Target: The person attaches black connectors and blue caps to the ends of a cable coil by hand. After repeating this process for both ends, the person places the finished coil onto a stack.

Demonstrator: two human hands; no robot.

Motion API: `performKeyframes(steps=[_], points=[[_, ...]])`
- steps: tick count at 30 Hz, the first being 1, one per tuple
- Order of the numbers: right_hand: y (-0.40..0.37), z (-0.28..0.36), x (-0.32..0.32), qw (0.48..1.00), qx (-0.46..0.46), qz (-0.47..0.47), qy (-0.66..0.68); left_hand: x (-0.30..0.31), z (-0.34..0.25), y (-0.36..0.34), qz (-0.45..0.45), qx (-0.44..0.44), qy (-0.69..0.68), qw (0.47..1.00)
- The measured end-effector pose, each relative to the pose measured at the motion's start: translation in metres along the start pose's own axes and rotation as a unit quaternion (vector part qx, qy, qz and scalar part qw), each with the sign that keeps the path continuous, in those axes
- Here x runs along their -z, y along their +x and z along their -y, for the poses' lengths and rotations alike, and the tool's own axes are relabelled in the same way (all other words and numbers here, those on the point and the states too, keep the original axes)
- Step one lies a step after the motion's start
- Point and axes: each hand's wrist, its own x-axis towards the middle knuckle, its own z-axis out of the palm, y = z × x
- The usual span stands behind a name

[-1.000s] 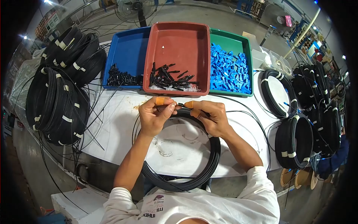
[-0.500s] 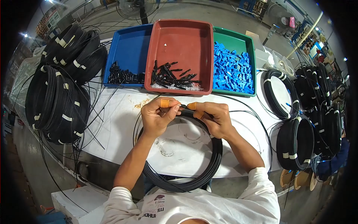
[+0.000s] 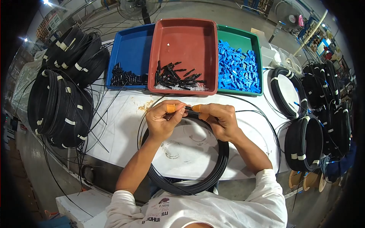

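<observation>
My left hand [image 3: 162, 119] and my right hand [image 3: 220, 121] meet fingertip to fingertip above a large coil of black cable [image 3: 186, 189]. Orange finger covers wrap fingers on both. The right fingers pinch a small black connector part [image 3: 188, 108], which shows in the gap between the hands. My left thumb and forefinger are pressed together at its other end; what lies between them is too small and covered to name. Below the hands, the coil rests partly on the white table [image 3: 121, 140] and overhangs its near edge toward my body.
Beyond the hands stand a red tray [image 3: 186, 34] of black connector parts, a blue tray [image 3: 131, 41] of small black pieces and a green tray [image 3: 247, 38] of blue clips. Taped cable coils [image 3: 62, 110] pile up at left, more coils [image 3: 304, 144] at right. Loose cables trail across the table.
The hands keep the same pinch, fingertips together. The whole view has shifted slightly; otherwise the trays and coils stay as they were.
</observation>
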Motion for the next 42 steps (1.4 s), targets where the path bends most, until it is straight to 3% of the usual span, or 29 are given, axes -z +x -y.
performKeyframes(steps=[4, 7, 8, 10, 20, 25, 27, 29, 33, 34, 35, 36, 37, 38, 39, 40, 42], points=[[0.001, -0.004, 0.003, 0.999, 0.021, -0.01, -0.027, -0.003, 0.0, 0.004, 0.001, 0.001, 0.006, 1.0], [0.004, -0.008, 0.01, 0.993, 0.039, 0.011, -0.114, -0.001, 0.001, 0.004, 0.01, 0.083, -0.139, 0.987], [0.005, -0.009, 0.011, 0.983, 0.088, 0.023, -0.159, 0.006, 0.006, 0.005, 0.012, 0.081, -0.141, 0.987], [0.005, -0.01, 0.013, 0.969, 0.134, 0.036, -0.203, 0.012, 0.007, 0.01, 0.034, 0.211, -0.165, 0.963], [0.003, -0.013, 0.011, 0.961, 0.128, 0.056, -0.238, 0.01, 0.006, 0.003, -0.001, 0.135, -0.091, 0.987], [0.002, -0.013, 0.01, 0.963, 0.118, 0.062, -0.234, 0.008, 0.0, 0.003, 0.0, 0.141, -0.059, 0.988], [0.002, -0.014, 0.01, 0.968, 0.093, 0.077, -0.219, 0.008, 0.0, 0.003, -0.002, 0.138, -0.051, 0.989], [0.004, -0.01, 0.01, 0.974, 0.085, 0.079, -0.196, 0.009, 0.001, 0.003, 0.029, 0.054, 0.029, 0.998], [0.002, -0.016, 0.011, 0.985, 0.058, 0.108, -0.124, 0.009, 0.002, 0.001, 0.004, 0.004, 0.054, 0.999], [0.002, -0.017, 0.009, 0.985, 0.056, 0.104, -0.126, 0.012, 0.001, 0.001, 0.019, -0.05, 0.105, 0.993], [0.002, -0.018, 0.006, 0.994, 0.032, 0.09, -0.044, 0.014, 0.0, 0.001, 0.035, -0.104, 0.154, 0.982], [0.002, -0.019, 0.003, 0.997, 0.008, 0.073, 0.037, 0.014, -0.001, 0.001, 0.042, -0.106, 0.149, 0.982], [0.004, -0.023, 0.002, 0.997, 0.007, 0.065, 0.031, 0.013, -0.001, 0.001, 0.038, -0.108, 0.152, 0.982], [0.005, -0.028, 0.003, 0.975, -0.107, 0.102, 0.166, 0.012, -0.001, 0.001, 0.035, -0.112, 0.153, 0.981], [0.003, -0.032, 0.003, 0.919, -0.218, 0.136, 0.298, 0.012, 0.002, 0.0, 0.043, -0.056, 0.11, 0.991], [0.004, -0.036, 0.005, 0.928, -0.226, 0.138, 0.261, 0.014, 0.003, 0.001, 0.048, -0.061, 0.102, 0.992], [0.0, -0.047, -0.004, 0.943, -0.237, 0.112, 0.207, 0.025, 0.003, 0.012, 0.128, 0.035, 0.173, 0.976]])
